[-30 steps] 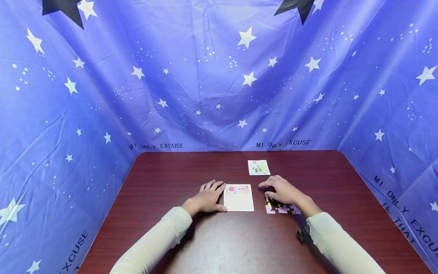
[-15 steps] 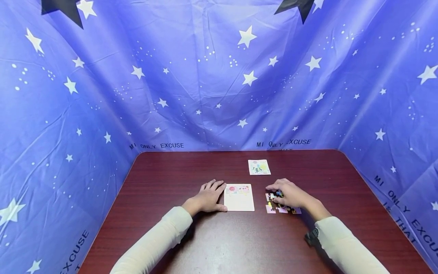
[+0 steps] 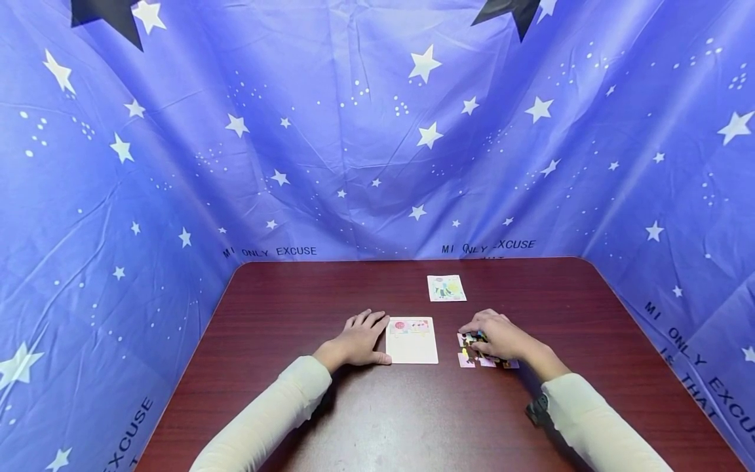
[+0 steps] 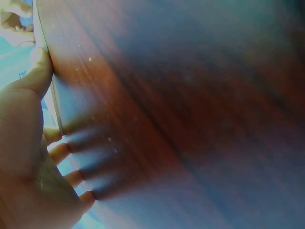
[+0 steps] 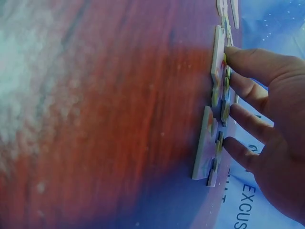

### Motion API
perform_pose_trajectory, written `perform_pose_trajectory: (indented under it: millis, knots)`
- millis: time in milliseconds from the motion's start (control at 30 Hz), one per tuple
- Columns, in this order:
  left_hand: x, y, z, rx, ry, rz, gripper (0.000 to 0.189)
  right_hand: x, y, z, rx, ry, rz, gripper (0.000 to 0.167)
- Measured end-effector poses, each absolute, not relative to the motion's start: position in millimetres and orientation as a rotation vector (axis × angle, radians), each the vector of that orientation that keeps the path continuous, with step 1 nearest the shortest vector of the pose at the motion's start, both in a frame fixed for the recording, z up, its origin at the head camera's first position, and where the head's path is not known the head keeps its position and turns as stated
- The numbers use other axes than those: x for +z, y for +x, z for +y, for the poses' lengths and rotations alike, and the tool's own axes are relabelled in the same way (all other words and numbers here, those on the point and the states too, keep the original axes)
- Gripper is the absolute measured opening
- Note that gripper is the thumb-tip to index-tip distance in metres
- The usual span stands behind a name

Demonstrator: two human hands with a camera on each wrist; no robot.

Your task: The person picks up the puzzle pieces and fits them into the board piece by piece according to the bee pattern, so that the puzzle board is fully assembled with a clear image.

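In the head view my left hand [image 3: 356, 341] rests with spread fingers along the left edge of a white square puzzle board [image 3: 411, 351]. Its thumb lies at the lower left corner and a fingertip at the upper left. Printed pieces [image 3: 409, 326] fill a strip at the top of the board. My right hand [image 3: 500, 335] is over a group of loose jigsaw pieces [image 3: 467, 358] and hides part of them. In the right wrist view the thumb and spread fingertips touch or nearly touch the jigsaw pieces [image 5: 202, 148]; none is seen lifted.
A square picture card [image 3: 446, 288] lies farther back on the dark red wooden table [image 3: 295, 295]. Blue star-patterned cloth [image 3: 377, 131] hangs around the back and sides. A small black object [image 3: 537, 411] is by the right cuff.
Since a second ago my right hand has shifted slightly right and back toward my body, uncovering some left pieces. In the last half second it barely moves. My left hand and the board stay put.
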State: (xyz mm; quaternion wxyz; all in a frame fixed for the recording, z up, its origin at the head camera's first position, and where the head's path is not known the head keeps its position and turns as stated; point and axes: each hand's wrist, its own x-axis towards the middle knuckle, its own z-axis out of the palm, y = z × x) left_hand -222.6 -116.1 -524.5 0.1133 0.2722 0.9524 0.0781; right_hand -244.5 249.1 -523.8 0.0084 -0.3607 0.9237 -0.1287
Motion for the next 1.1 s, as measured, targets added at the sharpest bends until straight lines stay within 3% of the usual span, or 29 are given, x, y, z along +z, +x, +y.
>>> perform_pose_trajectory:
  millis: [1100]
  knots:
    - [-522, -222, -116, 0.222, 0.790, 2.795, 0.100, -519, -252, 221, -0.560, -1.184, 2.898, 0.033]
